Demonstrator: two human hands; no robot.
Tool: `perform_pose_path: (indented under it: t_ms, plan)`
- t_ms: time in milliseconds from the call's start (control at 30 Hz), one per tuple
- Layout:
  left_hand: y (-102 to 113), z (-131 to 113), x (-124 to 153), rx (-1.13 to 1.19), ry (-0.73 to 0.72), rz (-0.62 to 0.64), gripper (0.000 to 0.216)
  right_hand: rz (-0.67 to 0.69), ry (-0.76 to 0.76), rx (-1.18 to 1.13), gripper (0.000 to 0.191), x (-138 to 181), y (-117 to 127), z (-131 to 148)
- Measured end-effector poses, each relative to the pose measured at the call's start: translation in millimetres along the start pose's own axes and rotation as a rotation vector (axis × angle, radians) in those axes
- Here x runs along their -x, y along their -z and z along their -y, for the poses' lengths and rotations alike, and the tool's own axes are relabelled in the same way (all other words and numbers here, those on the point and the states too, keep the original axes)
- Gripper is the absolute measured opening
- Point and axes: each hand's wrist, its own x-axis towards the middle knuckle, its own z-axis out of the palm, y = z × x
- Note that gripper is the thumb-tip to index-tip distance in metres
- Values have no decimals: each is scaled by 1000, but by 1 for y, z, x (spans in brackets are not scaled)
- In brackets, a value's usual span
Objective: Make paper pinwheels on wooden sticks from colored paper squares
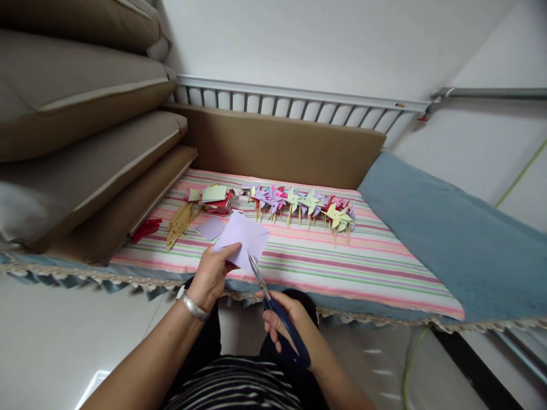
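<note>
A lavender square of paper (244, 234) is pinched in my left hand (215, 272), its thumb lying on top. A slit shows near the paper's right corner. My right hand (282, 319) grips dark blue-handled scissors (287, 330), and their blades meet the paper's lower edge. Beyond the paper, another lavender sheet (211, 228) lies flat on the striped cloth (342, 279). Finished paper pinwheels (307, 200) on sticks lie in a row to the right. A bundle of thin wooden sticks (182, 222) and a stack of coloured paper squares (215, 195) lie to the left.
Thick brown-and-grey cushions (85, 114) are piled at the left. A brown panel (277, 142) stands along the back, before a white radiator (307, 108). Red strips (146, 229) lie near the cushions. Blue fabric (461, 239) covers the right side.
</note>
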Motion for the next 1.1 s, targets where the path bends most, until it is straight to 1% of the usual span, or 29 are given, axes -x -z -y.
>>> perform_pose_path:
  t_ms: [200, 633, 867, 1100]
  plan:
    - [-4, 0, 3, 35, -10, -9, 35, -11, 5, 10, 63, -1, -1, 4]
    - [-5, -2, 5, 56, -9, -44, 32, -26, -32, 23, 68, -1, -3, 7]
    - [-2, 1, 5, 46, -25, -13, 30, -40, -33, 29, 68, -2, -5, 7]
    - [-4, 1, 5, 63, -30, -21, 30, -46, -21, 47, 68, -4, -6, 8]
